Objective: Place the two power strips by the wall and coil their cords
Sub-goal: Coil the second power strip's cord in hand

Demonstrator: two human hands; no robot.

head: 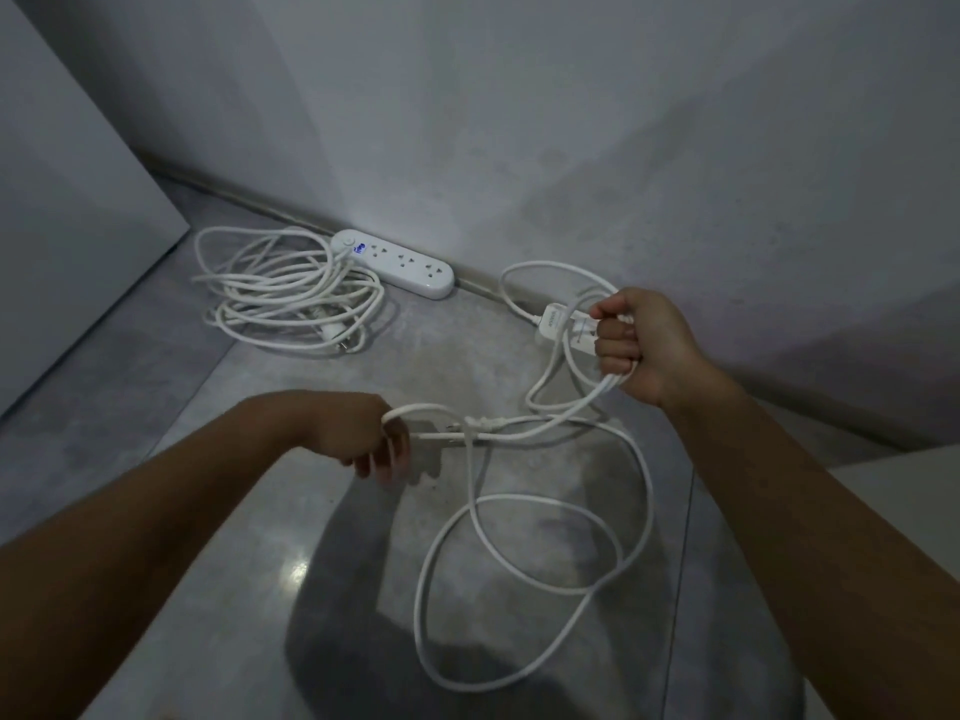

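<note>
A white power strip (399,264) with a small blue light lies along the foot of the wall. Its white cord (280,298) sits in a loose coil on the floor to its left. A second white power strip (563,327) lies by the wall further right, partly hidden behind my right hand (644,345). That hand grips a few loops of the second strip's white cord (530,558). My left hand (371,436) holds the same cord lower down, near a knot-like crossing. More loops of it hang and trail over the floor between my arms.
A grey wall (519,122) meets the grey concrete floor (291,511) in a diagonal line. A pale panel (62,210) stands at the left. A light surface edge (904,485) shows at the right. My shadow falls on the floor below the cord.
</note>
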